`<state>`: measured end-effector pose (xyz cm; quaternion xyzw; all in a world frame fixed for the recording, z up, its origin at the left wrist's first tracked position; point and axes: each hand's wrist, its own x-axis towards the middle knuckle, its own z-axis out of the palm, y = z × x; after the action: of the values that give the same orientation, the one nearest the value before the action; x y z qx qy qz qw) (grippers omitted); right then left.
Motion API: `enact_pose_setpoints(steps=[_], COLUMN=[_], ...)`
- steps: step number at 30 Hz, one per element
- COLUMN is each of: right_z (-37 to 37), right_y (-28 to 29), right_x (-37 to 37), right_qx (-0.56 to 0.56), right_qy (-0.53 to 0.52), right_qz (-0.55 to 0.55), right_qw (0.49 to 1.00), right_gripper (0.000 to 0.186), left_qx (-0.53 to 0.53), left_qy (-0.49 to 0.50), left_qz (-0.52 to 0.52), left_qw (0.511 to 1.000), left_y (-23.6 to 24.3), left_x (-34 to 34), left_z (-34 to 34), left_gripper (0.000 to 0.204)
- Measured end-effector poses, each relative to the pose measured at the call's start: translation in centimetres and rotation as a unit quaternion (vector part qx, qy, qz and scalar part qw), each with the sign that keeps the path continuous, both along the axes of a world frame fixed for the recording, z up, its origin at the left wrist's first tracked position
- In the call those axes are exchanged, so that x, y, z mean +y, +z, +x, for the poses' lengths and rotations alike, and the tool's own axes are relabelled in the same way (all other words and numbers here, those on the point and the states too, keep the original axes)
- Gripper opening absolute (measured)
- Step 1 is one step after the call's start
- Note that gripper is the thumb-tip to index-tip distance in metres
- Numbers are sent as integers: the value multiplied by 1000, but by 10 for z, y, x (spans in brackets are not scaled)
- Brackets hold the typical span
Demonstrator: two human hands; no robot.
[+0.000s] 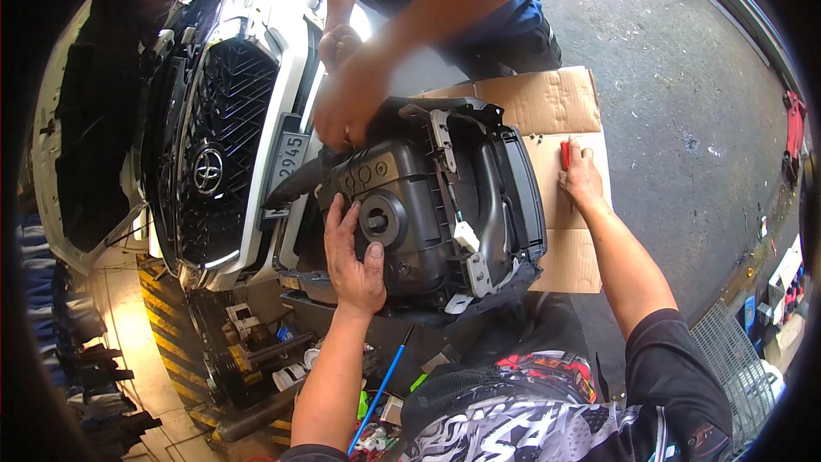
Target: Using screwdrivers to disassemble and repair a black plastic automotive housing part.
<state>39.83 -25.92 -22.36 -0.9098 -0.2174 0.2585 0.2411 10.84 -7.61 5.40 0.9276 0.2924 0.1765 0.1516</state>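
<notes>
A black moulded plastic car part [415, 231], bulky and with metal brackets, stands in front of me. My left hand [349, 269] lies on its near left side, fingers spread, beside a round recessed collar [381, 219]. To the right, my right hand [583, 180] is down on a flattened cardboard sheet [560, 248], closed round a small red object [564, 155], perhaps a tool handle; most of it is hidden by the fingers. A few small dark fasteners [536, 138] lie on the cardboard near it. Another person's blurred hand [351, 111] works at the part's far left edge.
A white car front with a dark grille [227, 111] and raised bonnet stands close on the left. Yellow-and-black striping [167, 325], a blue rod [382, 393] and loose clutter lie at lower left. A grey metal grate [731, 368] is at lower right.
</notes>
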Motion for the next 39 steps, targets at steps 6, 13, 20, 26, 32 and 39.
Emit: enact_pose_setpoints(steps=[6, 13, 20, 26, 32, 39], right_z=[2, 1, -22, -32, -53, -86], right_y=[-17, -1, 16, 47, 34, 116], right_x=[-1, -7, -44, -119, -91, -77], right_qx=[-13, -1, -25, 9, 12, -34], right_qy=[9, -1, -105, -152, -105, -46], right_qz=[-15, -12, 48, -5, 35, 339], right_qw=[1000, 1000, 993, 988, 994, 939], right_gripper=[86, 83, 81, 81, 76, 42], left_qx=[-6, -11, -26, -41, -37, -38], left_qy=[-8, -4, -1, -37, 3, -5], left_qz=[13, 10, 27, -3, 32, 35], left_qw=[1000, 1000, 999, 998, 999, 999], left_y=[-1, -2, -4, -28, -9, -11], left_x=[1, 5, 3, 0, 5, 4], left_z=[3, 6, 1, 38, -2, 7], left_gripper=[66, 65, 63, 64, 64, 60])
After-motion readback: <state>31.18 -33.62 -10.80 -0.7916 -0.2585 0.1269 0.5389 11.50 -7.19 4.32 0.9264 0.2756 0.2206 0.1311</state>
